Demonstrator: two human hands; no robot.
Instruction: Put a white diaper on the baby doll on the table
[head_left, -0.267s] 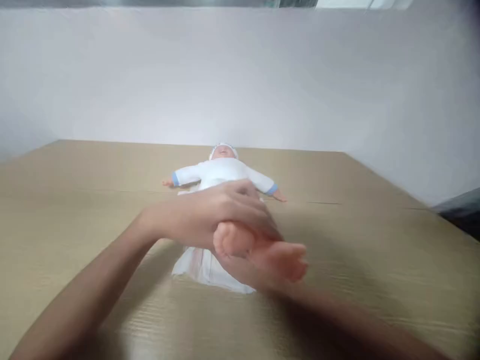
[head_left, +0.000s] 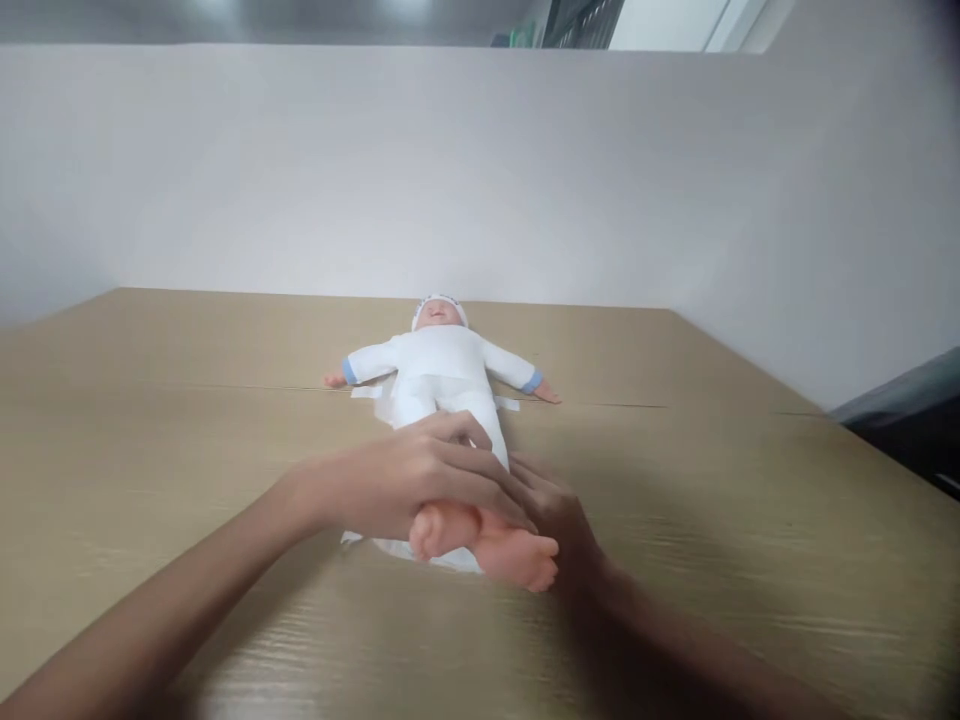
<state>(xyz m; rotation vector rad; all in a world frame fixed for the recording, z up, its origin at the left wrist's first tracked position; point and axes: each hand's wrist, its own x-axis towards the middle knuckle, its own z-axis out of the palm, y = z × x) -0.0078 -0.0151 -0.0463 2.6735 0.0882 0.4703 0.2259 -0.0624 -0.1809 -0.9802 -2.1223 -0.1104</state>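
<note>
A baby doll (head_left: 442, 355) in a white suit with blue cuffs and a printed white cap lies on its back, arms spread, feet toward me. My left hand (head_left: 427, 475) is closed over its lower legs from above, just behind the bare feet (head_left: 487, 543). Against the right side of the same legs rests my right hand (head_left: 559, 510), its fingers curled in and partly hidden by the left hand. Beneath the doll is a spread white diaper (head_left: 367, 392); a side tab shows at each side of the hips and its near edge shows below the feet.
The wood-grain table (head_left: 187, 440) has a thin seam running across it near the doll's arms. A pale wall or partition (head_left: 450, 170) stands behind the far edge. Something dark (head_left: 915, 410) lies beyond the table's right edge.
The doll's legs and feet have come down toward the table. My right hand has shifted from under the feet to the right side of the legs; my left hand has lowered with them.
</note>
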